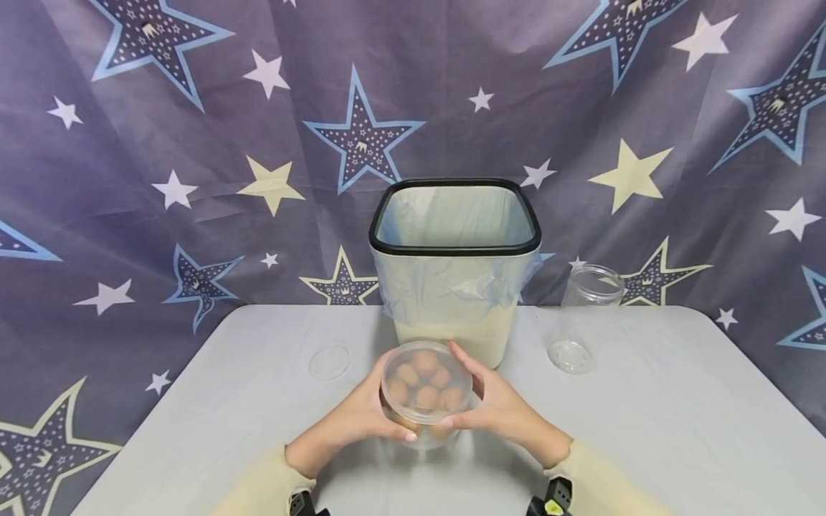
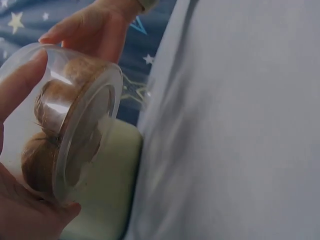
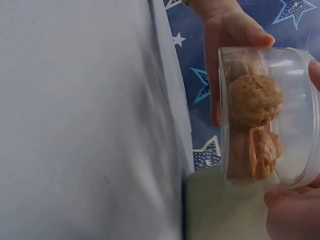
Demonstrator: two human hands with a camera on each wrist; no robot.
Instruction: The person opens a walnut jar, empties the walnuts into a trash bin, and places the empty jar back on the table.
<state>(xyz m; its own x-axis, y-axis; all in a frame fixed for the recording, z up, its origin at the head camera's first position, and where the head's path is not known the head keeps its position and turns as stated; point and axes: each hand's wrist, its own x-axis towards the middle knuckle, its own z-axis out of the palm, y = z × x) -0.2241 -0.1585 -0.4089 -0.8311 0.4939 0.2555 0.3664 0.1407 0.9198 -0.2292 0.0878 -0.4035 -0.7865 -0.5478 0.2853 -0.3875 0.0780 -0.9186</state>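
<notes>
bin (image 1: pixel 452 328) stands behind held walnut tub (image 1: pixel 422 417); jar (image 1: pixel 587 315) farther right

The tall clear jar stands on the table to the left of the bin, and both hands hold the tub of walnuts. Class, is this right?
Only the side is wrong: in the head view, the tall clear jar stands on the table to the right of the bin, and both hands hold the tub of walnuts.
</notes>
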